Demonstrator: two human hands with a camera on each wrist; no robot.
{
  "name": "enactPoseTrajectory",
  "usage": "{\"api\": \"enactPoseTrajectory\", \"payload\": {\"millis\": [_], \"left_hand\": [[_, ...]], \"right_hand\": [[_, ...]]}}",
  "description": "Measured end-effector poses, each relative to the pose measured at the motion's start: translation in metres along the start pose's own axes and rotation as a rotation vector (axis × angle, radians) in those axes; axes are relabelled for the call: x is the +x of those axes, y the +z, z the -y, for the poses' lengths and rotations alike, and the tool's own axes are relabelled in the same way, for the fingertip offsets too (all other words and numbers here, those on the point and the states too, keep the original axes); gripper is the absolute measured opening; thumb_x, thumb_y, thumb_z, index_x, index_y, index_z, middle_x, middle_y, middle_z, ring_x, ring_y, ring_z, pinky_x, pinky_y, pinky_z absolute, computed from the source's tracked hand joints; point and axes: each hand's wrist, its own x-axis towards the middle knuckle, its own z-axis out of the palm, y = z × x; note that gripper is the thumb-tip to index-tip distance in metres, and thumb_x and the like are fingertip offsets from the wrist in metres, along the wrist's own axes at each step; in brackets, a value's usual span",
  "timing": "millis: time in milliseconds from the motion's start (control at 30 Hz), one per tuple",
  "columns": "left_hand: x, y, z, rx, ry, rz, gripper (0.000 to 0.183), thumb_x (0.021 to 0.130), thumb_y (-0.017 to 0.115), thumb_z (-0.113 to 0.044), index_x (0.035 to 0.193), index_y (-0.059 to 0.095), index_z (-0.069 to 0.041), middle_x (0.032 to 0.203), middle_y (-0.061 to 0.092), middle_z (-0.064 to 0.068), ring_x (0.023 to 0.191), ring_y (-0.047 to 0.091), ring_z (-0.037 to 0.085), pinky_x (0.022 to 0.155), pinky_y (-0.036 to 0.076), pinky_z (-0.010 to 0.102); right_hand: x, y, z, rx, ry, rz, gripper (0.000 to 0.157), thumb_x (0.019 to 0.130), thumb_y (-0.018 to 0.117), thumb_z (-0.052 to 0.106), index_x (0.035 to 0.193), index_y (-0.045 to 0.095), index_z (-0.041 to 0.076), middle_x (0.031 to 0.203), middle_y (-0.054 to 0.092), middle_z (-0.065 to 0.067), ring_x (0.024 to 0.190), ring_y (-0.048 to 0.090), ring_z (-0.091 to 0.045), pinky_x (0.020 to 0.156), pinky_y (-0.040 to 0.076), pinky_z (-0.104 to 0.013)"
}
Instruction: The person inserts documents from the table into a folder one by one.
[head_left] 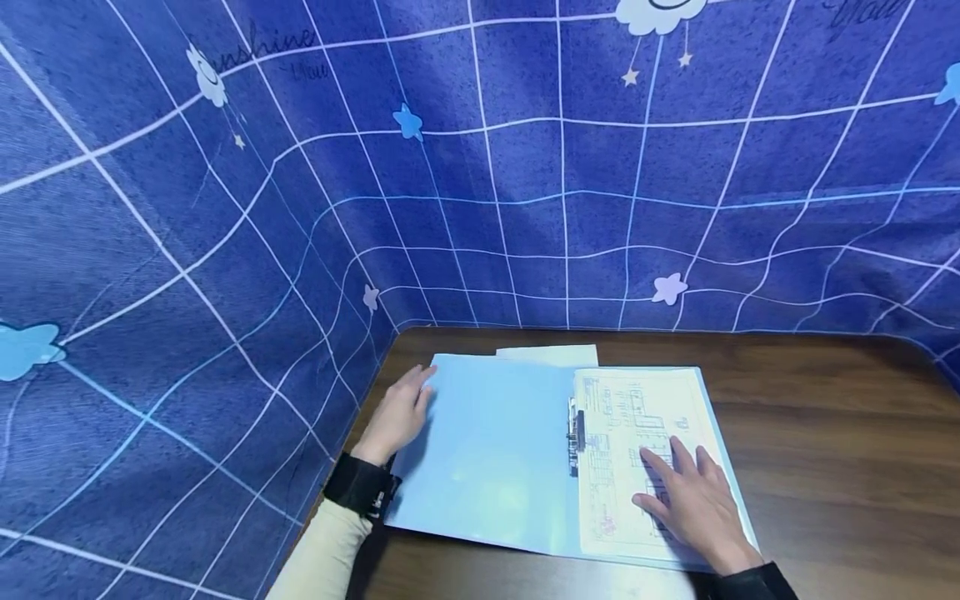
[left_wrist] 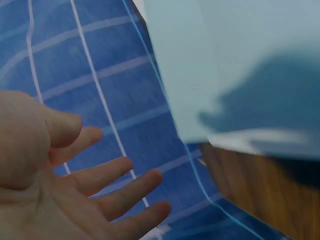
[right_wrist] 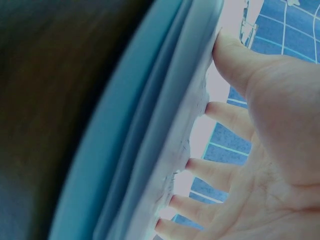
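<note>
I read "unshine" on cloth point(head_left: 525, 167) beyond the folder point(head_left: 495, 450), right hand point(head_left: 695, 504) spread on its sheets point(head_left: 626, 408), left hand point(head_left: 397, 417) relaxed, empty.

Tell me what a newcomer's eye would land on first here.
Probably the open light-blue folder on the brown table, with a printed page on its right side under the right hand's fingers. Then the deep-blue cloth behind and to the left, patterned with pale lines.
</note>
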Motion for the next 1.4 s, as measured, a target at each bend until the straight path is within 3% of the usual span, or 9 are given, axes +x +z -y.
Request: {"api": "enactPoseTrajectory", "payload": {"millis": [100,167,400,533,733,1000,1167,1400], "left_hand": [[0.007,-0.001,0.022,0.039,-0.056,-0.064,0.039,0.106,0.055,-0.009,0.145,0.057,-0.002,0.144,0.057,0.025,0.129,0.057,0.042,0.105,0.047,0.056],[0.01,0.001,0.035,0.072,-0.106,-0.066,0.042,0.104,0.058,-0.009,0.146,0.056,-0.005,0.141,0.06,0.023,0.124,0.061,0.042,0.101,0.05,0.056],[0.013,0.019,0.06,0.17,-0.261,0.066,0.054,0.097,0.07,-0.01,0.149,0.054,-0.009,0.131,0.064,0.023,0.115,0.064,0.043,0.091,0.054,0.057],[0.013,0.03,0.066,0.222,-0.335,0.123,0.053,0.094,0.076,-0.017,0.144,0.06,-0.009,0.126,0.066,0.022,0.11,0.065,0.042,0.084,0.056,0.058],[0.01,0.042,0.075,0.255,-0.446,0.19,0.06,0.093,0.078,-0.025,0.145,0.056,-0.008,0.126,0.066,0.022,0.103,0.067,0.042,0.077,0.056,0.058],[0.009,0.05,0.08,0.266,-0.521,0.233,0.068,0.088,0.081,-0.029,0.14,0.051,0.002,0.118,0.067,0.025,0.098,0.067,0.045,0.074,0.055,0.059],[0.011,0.051,0.078,0.248,-0.529,0.214,0.059,0.089,0.08,-0.025,0.135,0.056,0.004,0.111,0.068,0.026,0.091,0.068,0.044,0.068,0.056,0.056],[0.011,0.05,0.075,0.232,-0.54,0.181,0.036,0.087,0.08,-0.018,0.112,0.063,0.001,0.103,0.069,0.024,0.091,0.068,0.044,0.068,0.056,0.055]], "right_hand": [[0.001,0.0,-0.001,0.004,0.007,0.01,0.074,0.08,0.085,0.049,0.14,0.064,0.012,0.154,0.035,-0.037,0.137,0.021,-0.071,0.11,0.017,-0.079],[0.001,0.0,-0.002,0.0,0.006,0.004,0.073,0.079,0.085,0.049,0.139,0.064,0.011,0.153,0.036,-0.038,0.136,0.022,-0.072,0.108,0.019,-0.08],[0.002,0.001,0.0,0.006,0.02,0.021,0.074,0.079,0.084,0.05,0.139,0.064,0.01,0.152,0.035,-0.04,0.136,0.02,-0.073,0.107,0.017,-0.081],[0.002,0.002,0.001,0.006,0.021,0.024,0.074,0.079,0.084,0.05,0.138,0.065,0.01,0.151,0.036,-0.04,0.135,0.02,-0.073,0.106,0.018,-0.081],[0.001,0.003,0.001,0.016,0.017,0.009,0.074,0.079,0.085,0.049,0.138,0.065,0.01,0.151,0.036,-0.04,0.136,0.02,-0.073,0.107,0.018,-0.08],[0.001,0.0,-0.001,0.02,0.01,0.0,0.073,0.079,0.085,0.047,0.137,0.065,0.009,0.151,0.036,-0.04,0.135,0.021,-0.073,0.106,0.018,-0.081],[0.002,0.0,-0.001,0.023,0.014,-0.001,0.073,0.079,0.085,0.047,0.138,0.064,0.009,0.151,0.035,-0.04,0.135,0.021,-0.073,0.107,0.017,-0.08],[0.002,0.001,-0.002,0.023,0.009,0.0,0.072,0.08,0.085,0.046,0.137,0.064,0.009,0.151,0.035,-0.04,0.135,0.021,-0.073,0.108,0.016,-0.079]]}}
